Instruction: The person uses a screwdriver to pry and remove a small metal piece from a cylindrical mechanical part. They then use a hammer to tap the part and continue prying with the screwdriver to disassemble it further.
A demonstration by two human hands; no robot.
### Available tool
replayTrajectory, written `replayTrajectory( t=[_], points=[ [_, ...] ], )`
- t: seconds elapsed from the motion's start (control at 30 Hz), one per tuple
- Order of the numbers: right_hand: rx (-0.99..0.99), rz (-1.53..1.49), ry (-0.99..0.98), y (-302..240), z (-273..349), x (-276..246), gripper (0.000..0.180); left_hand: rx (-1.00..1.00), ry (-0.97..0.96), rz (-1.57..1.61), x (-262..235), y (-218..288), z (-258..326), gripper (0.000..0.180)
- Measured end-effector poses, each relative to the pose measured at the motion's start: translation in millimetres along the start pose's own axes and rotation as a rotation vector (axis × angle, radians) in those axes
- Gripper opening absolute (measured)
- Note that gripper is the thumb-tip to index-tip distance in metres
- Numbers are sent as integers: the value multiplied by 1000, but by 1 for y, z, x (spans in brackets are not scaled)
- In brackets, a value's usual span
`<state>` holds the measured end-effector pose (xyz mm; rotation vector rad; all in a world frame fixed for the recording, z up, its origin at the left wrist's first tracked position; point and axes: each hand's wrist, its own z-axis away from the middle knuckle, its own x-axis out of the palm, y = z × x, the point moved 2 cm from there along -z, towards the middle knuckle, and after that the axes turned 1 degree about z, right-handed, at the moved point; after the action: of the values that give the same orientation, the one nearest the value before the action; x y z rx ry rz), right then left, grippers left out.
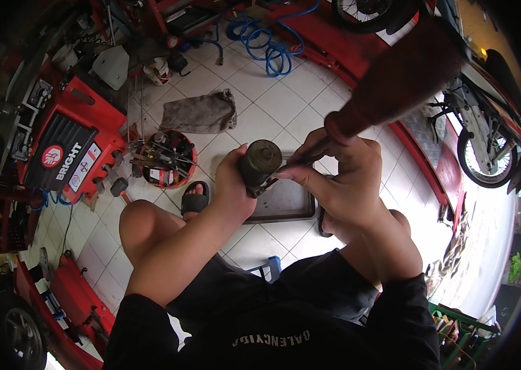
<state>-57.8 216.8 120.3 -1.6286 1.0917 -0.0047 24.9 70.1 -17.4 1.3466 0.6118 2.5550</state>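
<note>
My left hand [232, 177] is closed around a dark, greasy metal cylinder [263, 158] with a small raised boss on its round end. My right hand [348, 176] grips a tool with a dark red, bottle-shaped handle [399, 77], which points up and to the right, close to the camera. The tool's thin shaft runs down between my thumb and fingers toward the cylinder's side. The fingers hide its tip, so I cannot tell whether it touches. Both hands are above a shallow grey metal tray [291, 211] on the floor, between my feet.
A red tub [194, 161] of tools stands left of the tray, near a mallet [120, 187]. A dirty rag [199, 115] lies on the tiles ahead. Red equipment [85, 102] stands left, a coiled blue hose [278, 58] at the back, a motorcycle [488, 151] right.
</note>
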Motion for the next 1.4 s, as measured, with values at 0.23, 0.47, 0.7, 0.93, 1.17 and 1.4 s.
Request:
replayTrajectory(
  t=[0.23,0.47,0.7,0.93,1.17,1.4],
  points=[
    [-152,-147,-74,-10,-4,1,32,-67,-238,51,-11,4,-4,32],
    [-130,32,31,-9,3,1,30,-42,-2,64,6,-6,-4,32],
    [-241,-78,27,-13,0,0,31,-90,-201,-9,-8,0,-3,31],
    [-152,-27,-20,-16,4,-6,24,-12,-39,-26,0,-9,-6,31],
    [-127,-173,-101,-15,-3,-7,27,-83,-114,-59,-3,-3,-1,31],
    [-100,-195,-26,-11,2,1,25,-110,-39,-32,0,-3,0,30]
  ],
)
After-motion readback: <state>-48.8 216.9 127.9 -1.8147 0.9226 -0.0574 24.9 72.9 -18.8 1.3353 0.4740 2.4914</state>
